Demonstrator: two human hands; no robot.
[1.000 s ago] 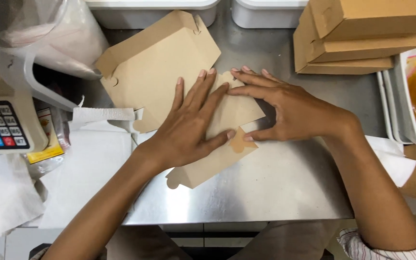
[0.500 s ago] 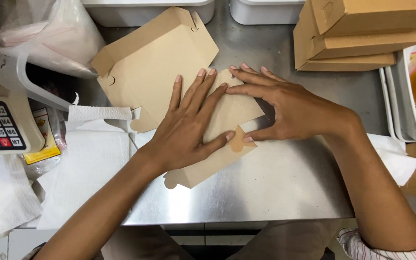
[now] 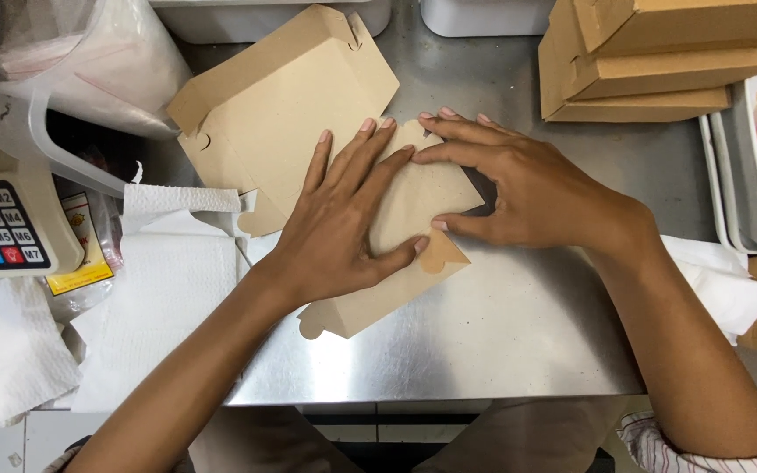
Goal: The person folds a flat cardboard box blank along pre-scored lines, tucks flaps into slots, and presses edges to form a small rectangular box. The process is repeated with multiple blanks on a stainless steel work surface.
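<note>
Both hands lie flat on a folded brown cardboard box [image 3: 413, 236] on the steel desk [image 3: 519, 350]: the left hand [image 3: 343, 232] with fingers spread over its middle, the right hand [image 3: 519, 188] pressing the far edge, fingertips nearly meeting. Since a second ago they have hardly shifted, so the pressing goes on. Another flat box [image 3: 282, 109] lies just beyond the left hand, paper towels [image 3: 159, 307] to its left, stacked boxes [image 3: 650, 61] beyond the right hand. The palms hide the fold; the scale [image 3: 2, 228] is cut off.
</note>
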